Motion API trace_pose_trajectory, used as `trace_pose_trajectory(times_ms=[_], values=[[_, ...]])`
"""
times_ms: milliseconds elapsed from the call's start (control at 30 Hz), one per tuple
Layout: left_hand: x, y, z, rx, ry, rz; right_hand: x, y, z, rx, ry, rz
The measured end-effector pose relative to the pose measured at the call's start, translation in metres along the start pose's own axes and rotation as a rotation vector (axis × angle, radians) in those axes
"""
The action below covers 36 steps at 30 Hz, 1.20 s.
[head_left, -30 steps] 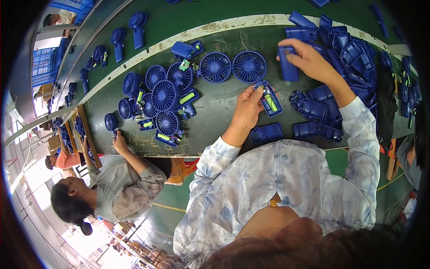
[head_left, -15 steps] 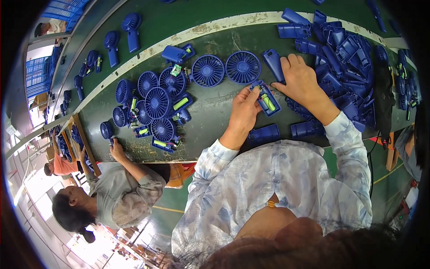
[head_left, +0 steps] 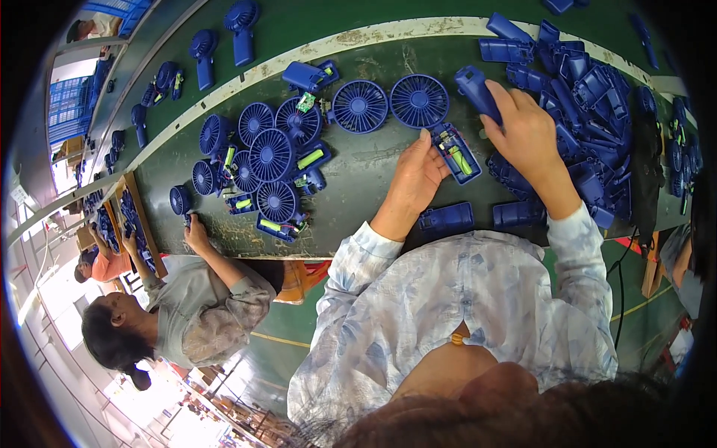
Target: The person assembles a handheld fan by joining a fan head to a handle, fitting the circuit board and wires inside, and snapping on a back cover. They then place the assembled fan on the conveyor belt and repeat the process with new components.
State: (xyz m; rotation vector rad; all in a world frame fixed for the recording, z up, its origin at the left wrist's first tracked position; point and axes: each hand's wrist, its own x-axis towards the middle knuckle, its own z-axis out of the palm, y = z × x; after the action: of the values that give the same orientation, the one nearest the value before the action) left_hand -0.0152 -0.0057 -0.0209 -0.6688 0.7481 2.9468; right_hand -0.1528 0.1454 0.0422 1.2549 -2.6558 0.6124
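My left hand holds a blue handheld fan by its handle, with the thumb up beside the handle's top and the fingers against its side. The fan's round grille points away from me. Its handle lies open towards me, showing a green battery and a small circuit board. In my right hand is a blue handle cover, gripped at its near end between thumb and fingers, up and right of the open handle. The cover and handle are apart.
A pile of blue covers fills the right side of the dark table. Several open fans cluster to the left. Two covers lie near the front edge. A co-worker's hand holds a small fan at far left.
The view has shifted slightly. My right hand has closed round the cover and raised it from the table. My left thumb has slid off the handle's top to its side.
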Motion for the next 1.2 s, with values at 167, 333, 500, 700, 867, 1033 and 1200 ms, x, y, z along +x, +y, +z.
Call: trace_pose_trajectory(times_ms=[167,333,500,700,867,1033,1200], values=[[0.005,-0.006,-0.006,-0.074,-0.013,-0.007,-0.028,-0.045,-0.029,0.165,-0.087,-0.066],[0.004,-0.005,0.003,-0.073,-0.020,-0.008,-0.040,-0.055,-0.010,0.067,-0.121,-0.086],[0.005,-0.007,0.004,-0.047,-0.022,0.015,-0.041,-0.052,-0.002,0.019,-0.131,-0.072],[-0.003,-0.006,0.006,0.089,-0.070,0.068,-0.039,-0.052,-0.002,0.009,-0.157,-0.065],[-0.003,-0.010,0.013,0.198,0.009,0.069,-0.039,-0.052,-0.003,-0.065,-0.141,-0.088],[-0.002,-0.016,0.017,0.232,0.068,0.101,-0.043,-0.052,0.000,-0.057,-0.155,-0.098],[0.002,-0.016,0.021,0.368,0.115,0.161,-0.043,-0.052,0.002,-0.054,-0.163,-0.090]])
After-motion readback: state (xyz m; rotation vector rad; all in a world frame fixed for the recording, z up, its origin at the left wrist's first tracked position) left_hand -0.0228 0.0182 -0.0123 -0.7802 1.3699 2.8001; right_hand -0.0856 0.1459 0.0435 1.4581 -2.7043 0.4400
